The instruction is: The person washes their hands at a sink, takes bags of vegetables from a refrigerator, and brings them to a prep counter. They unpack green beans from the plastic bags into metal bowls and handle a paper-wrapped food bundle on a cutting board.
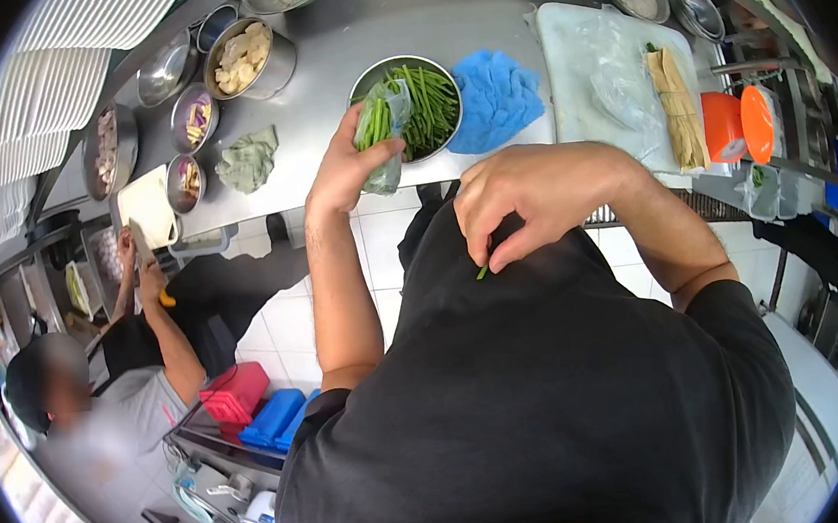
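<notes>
My left hand (356,162) is closed around a clear plastic bag (388,170) of green stalks, thumb across its front. The bag is over the left side of a round metal bowl (456,119) full of cut green stalks (430,101) that look like green beans. Close to my black shirt, my right hand (523,198) pinches a short green piece of stalk (482,272); only its tip shows below the fingers. A crumpled blue cloth (495,100) lies against the bowl's right side.
A white cutting board (579,98) at right carries plastic wrap (613,85) and a brown paper bundle (675,110). Orange containers (723,125) stand beyond it. At left are a pot of pale chunks (273,70) and a green cloth (248,161). A co-worker (141,385) holds a knife (141,241).
</notes>
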A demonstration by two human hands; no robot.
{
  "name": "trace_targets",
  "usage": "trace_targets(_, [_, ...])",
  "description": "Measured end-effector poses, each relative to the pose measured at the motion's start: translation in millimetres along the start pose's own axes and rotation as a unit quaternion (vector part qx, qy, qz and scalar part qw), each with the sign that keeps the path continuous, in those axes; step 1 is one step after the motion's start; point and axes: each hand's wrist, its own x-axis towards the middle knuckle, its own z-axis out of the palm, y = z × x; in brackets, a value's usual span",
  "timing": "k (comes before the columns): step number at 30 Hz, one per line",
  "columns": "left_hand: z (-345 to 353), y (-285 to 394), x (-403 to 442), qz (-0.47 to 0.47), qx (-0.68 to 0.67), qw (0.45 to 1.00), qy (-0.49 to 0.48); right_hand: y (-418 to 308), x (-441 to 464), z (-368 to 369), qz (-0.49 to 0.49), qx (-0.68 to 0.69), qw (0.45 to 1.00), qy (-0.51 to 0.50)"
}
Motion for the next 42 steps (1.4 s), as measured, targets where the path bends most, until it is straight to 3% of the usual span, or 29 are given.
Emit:
trace_targets(10, [-73.2,-5.8,-5.9,-0.013,-0.022,0.999,-0.038,-2.9,60.6,17.0,0.083,0.002,0.996,0.023])
trace_targets(13, [-87.6,-5.7,-7.0,-0.016,-0.044,0.998,-0.035,-8.5,71.6,7.8,0.159,0.073,0.982,0.076])
trace_targets(14, [-91.7,-7.3,-6.6,-0.015,-0.043,0.998,-0.03,3.7,69.4,6.6,0.129,0.072,0.978,0.147])
trace_targets(16, [-98.7,-11.9,-1.1,-0.013,-0.039,0.999,-0.023,33.7,67.2,-2.0,0.198,0.039,0.938,0.281])
trace_targets(18, [-101.3,-22.6,11.3,-0.001,-0.077,0.997,0.006,73.1,67.7,-14.3,0.357,0.006,0.88,0.312])
trace_targets(21, [-84.6,-24.6,24.5,0.036,-0.124,0.991,0.027,126.0,76.4,6.8,0.307,-0.244,0.819,0.419])
trace_targets(22, [-76.6,-25.0,29.1,0.051,-0.139,0.988,0.03,124.6,86.4,6.7,0.367,-0.106,0.827,0.412])
trace_targets(25, [-47.1,-14.2,31.2,0.048,-0.203,0.978,0.019,116.5,117.3,26.2,0.332,0.123,0.8,0.485])
trace_targets(27, [-34.1,-20.3,41.6,0.067,-0.226,0.972,0.009,128.7,125.3,33.6,0.279,0.102,0.832,0.468])
trace_targets(29, [-30.7,-24.7,53.0,0.069,-0.177,0.982,0.012,140.9,124.8,37.3,0.292,-0.007,0.829,0.478])
trace_targets(33, [-27.7,-16.2,57.0,0.073,-0.007,0.996,0.04,138.5,115.8,30.1,0.284,0.063,0.826,0.483])
trace_targets(36, [-30.6,-13.7,57.2,0.171,0.295,0.933,0.117,144.4,110.0,31.9,0.277,-0.015,0.814,0.511])
trace_targets(39, [-18.6,-9.1,47.9,0.235,0.338,0.896,0.166,136.5,104.3,22.9,0.353,-0.05,0.792,0.495])
trace_targets(42, [-6.8,3.3,40.1,0.225,0.315,0.905,0.178,143.5,99.1,23.1,0.321,-0.09,0.794,0.509])
